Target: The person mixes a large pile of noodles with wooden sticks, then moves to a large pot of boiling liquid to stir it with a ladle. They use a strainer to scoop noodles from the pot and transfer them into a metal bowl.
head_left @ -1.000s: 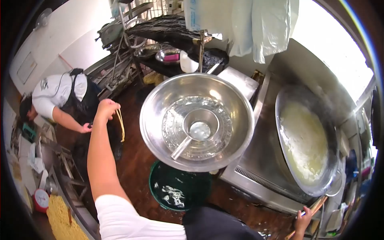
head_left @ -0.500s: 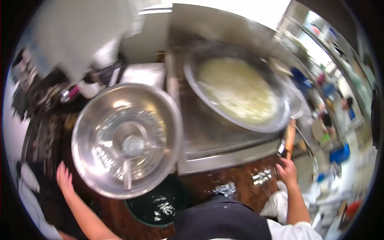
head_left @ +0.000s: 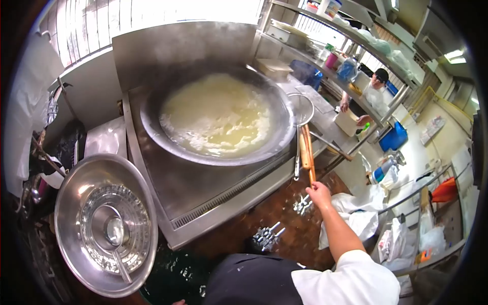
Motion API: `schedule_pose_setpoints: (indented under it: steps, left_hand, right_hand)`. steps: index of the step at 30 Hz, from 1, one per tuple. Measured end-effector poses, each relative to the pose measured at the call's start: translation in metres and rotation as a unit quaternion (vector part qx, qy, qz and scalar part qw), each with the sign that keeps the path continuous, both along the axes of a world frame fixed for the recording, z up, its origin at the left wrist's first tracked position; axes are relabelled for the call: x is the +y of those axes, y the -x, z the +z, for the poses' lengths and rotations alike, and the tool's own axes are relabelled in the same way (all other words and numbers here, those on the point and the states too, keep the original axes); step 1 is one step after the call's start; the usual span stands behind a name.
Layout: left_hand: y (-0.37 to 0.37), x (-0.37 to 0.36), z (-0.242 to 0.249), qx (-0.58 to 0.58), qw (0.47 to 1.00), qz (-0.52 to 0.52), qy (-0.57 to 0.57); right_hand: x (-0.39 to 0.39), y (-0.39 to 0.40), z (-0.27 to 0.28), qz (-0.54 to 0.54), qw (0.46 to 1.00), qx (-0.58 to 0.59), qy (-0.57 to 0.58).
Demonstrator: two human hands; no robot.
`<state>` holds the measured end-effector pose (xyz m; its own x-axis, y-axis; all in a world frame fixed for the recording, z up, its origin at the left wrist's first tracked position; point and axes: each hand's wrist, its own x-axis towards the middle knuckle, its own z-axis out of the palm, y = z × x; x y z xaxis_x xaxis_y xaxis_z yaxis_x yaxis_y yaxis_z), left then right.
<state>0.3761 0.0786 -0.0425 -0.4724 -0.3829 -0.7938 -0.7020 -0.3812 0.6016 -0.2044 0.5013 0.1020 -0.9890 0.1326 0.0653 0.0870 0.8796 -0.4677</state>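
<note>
My right hand (head_left: 319,194) is closed around the lower end of a wooden handle (head_left: 307,152) at the right of the stove. That handle runs up to a round wire strainer (head_left: 303,109), which overlaps the wok's right rim in this view. A big wok (head_left: 170,153) holds steaming, pale yellow liquid with white foam. Only a sliver of my left hand (head_left: 179,302) shows at the bottom edge, its fingers hidden. Left of the stove, a wide steel bowl (head_left: 66,223) contains clear liquid and a small steel pot with a handle (head_left: 121,267).
The steel stove top (head_left: 178,188) has a slotted front edge. A dark green tub (head_left: 170,274) stands below, near the apron. White bags (head_left: 351,218) lie at the right. A person (head_left: 373,96) stands behind the shelving (head_left: 330,71), and a blue container (head_left: 394,136) is beyond.
The view has swung right and cleared. My right hand, earlier just below the wooden handle with fingers apart, now grips it. My left hand has almost left the view at the bottom.
</note>
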Motion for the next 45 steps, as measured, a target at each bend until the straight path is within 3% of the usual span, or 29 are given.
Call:
schedule_pose_setpoints:
  steps: [2, 3, 4, 6, 8, 11, 12, 15, 17, 18, 20, 21, 24, 25, 27, 28, 30, 33, 36, 40, 41, 42, 43, 44, 45]
  left_hand:
    - [0.036, 0.004, 0.002, 0.017, 1.0, -0.003, 0.011]
    - [0.059, -0.004, -0.016, -0.08, 0.996, 0.04, -0.028]
    - [0.075, -0.014, -0.03, -0.177, 0.978, 0.087, -0.068]
    - [0.084, -0.029, -0.041, -0.187, 0.98, 0.056, -0.045]
    - [0.091, -0.031, -0.031, -0.191, 0.977, 0.099, 0.005]
    - [0.097, -0.031, -0.017, -0.212, 0.965, 0.157, 0.02]
    - [0.098, -0.029, -0.009, -0.218, 0.959, 0.176, 0.032]
    - [0.124, -0.015, -0.002, -0.237, 0.959, 0.151, 0.026]
    - [0.149, -0.002, -0.004, -0.235, 0.964, 0.123, 0.028]
    - [0.164, 0.005, -0.004, -0.236, 0.964, 0.121, 0.027]
    - [0.193, 0.008, -0.009, -0.234, 0.971, 0.053, 0.013]
    - [0.209, 0.008, -0.014, -0.206, 0.978, 0.032, -0.004]
    - [0.226, -0.002, -0.021, -0.201, 0.979, -0.037, 0.019]
    - [0.225, -0.008, -0.026, -0.182, 0.983, -0.022, 0.03]
    - [0.226, -0.009, -0.019, -0.154, 0.986, 0.024, 0.059]
    - [0.219, -0.012, -0.021, -0.153, 0.985, 0.051, 0.064]
    - [0.199, -0.019, -0.03, -0.158, 0.984, 0.075, 0.032]
    - [0.17, -0.016, -0.04, -0.225, 0.965, 0.135, 0.019]
    - [0.135, -0.017, -0.058, -0.271, 0.959, 0.078, -0.04]
    - [0.137, -0.002, -0.067, -0.275, 0.959, 0.059, -0.032]
    - [0.139, 0.003, -0.07, -0.274, 0.959, 0.066, -0.034]
    - [0.144, 0.008, -0.073, -0.253, 0.965, -0.066, 0.013]
    - [0.147, 0.013, -0.076, -0.227, 0.952, -0.194, 0.061]
    - [0.153, 0.018, -0.069, -0.228, 0.955, -0.182, 0.06]
    - [0.17, 0.025, -0.038, -0.204, 0.962, -0.172, 0.053]
  right_hand:
    - [0.0, 0.024, -0.005, 0.023, 0.998, -0.004, 0.059]
    - [-0.004, 0.037, -0.001, 0.023, 0.991, -0.107, 0.075]
    - [-0.004, 0.049, -0.019, 0.03, 0.993, -0.106, 0.045]
    - [0.003, 0.094, -0.069, 0.024, 0.981, -0.19, 0.022]
    - [-0.017, 0.103, -0.061, -0.072, 0.942, -0.295, 0.141]
    - [-0.013, 0.123, -0.078, -0.137, 0.84, -0.338, 0.402]
    - [-0.009, 0.13, -0.08, -0.118, 0.798, -0.399, 0.436]
    - [-0.014, 0.138, -0.075, -0.134, 0.78, -0.39, 0.47]
    - [-0.014, 0.154, -0.079, -0.132, 0.671, -0.357, 0.636]
    - [-0.011, 0.164, -0.079, -0.134, 0.672, -0.356, 0.636]
    - [-0.002, 0.183, -0.075, -0.054, 0.6, -0.356, 0.715]
    - [-0.007, 0.182, -0.062, -0.111, 0.67, -0.322, 0.66]
    - [-0.011, 0.168, -0.031, -0.123, 0.788, -0.243, 0.552]
    - [-0.008, 0.163, -0.033, -0.126, 0.791, -0.24, 0.548]
    - [-0.003, 0.155, -0.038, -0.126, 0.894, -0.112, 0.416]
    - [0.001, 0.153, -0.035, -0.119, 0.897, -0.111, 0.41]
    - [0.008, 0.145, -0.027, -0.154, 0.944, 0.016, 0.292]
    - [0.033, 0.153, -0.017, -0.074, 0.964, 0.163, 0.195]
    - [0.019, 0.147, 0.036, -0.045, 0.937, 0.093, 0.333]
    - [-0.012, 0.196, 0.044, 0.033, 0.913, 0.193, 0.358]
    - [-0.015, 0.211, 0.053, 0.036, 0.95, 0.086, 0.297]
    - [-0.022, 0.231, 0.051, 0.082, 0.966, 0.111, 0.217]
    - [-0.03, 0.25, 0.049, 0.102, 0.964, 0.128, 0.207]
    - [-0.044, 0.266, 0.051, 0.124, 0.961, 0.145, 0.198]
    - [-0.053, 0.288, 0.05, 0.092, 0.976, 0.047, 0.192]
